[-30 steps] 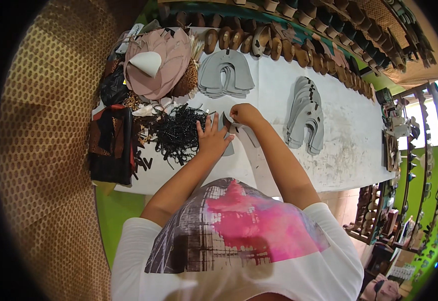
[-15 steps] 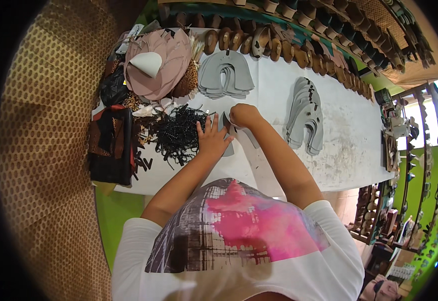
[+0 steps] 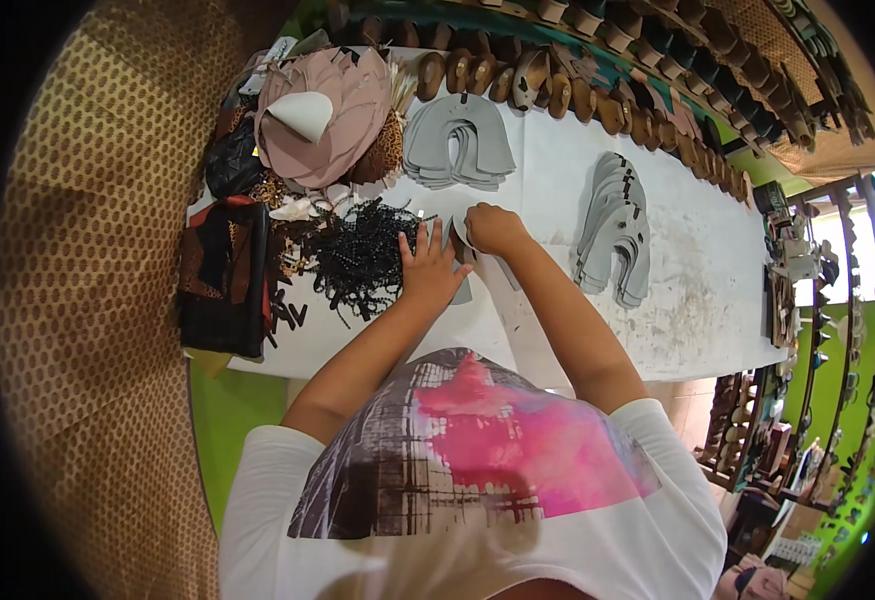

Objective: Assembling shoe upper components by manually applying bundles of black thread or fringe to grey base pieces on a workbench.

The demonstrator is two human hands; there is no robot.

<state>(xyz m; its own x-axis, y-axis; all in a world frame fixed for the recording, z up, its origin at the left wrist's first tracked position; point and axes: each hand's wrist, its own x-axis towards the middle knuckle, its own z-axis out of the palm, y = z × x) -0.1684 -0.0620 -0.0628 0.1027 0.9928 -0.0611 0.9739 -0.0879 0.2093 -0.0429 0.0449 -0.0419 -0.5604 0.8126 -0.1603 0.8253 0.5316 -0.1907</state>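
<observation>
The left hand (image 3: 429, 272), grip spread wide, lies over the grey piece (image 3: 463, 291) on the tabletop (image 3: 697, 300), apparently steadying it, while the right hand (image 3: 494, 230), grip narrow, seems to pinch its upper edge

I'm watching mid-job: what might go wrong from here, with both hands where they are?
Slipping: the left hand lies spread over a grey piece while the right hand is curled at its edge, so a hard pull might shift it.

Snagging: the left fingers are right beside the tangle of black strips; a strand could catch.

Nudging: the right forearm passes near the overlapping grey curved pieces, which might get knocked out of line.
</observation>
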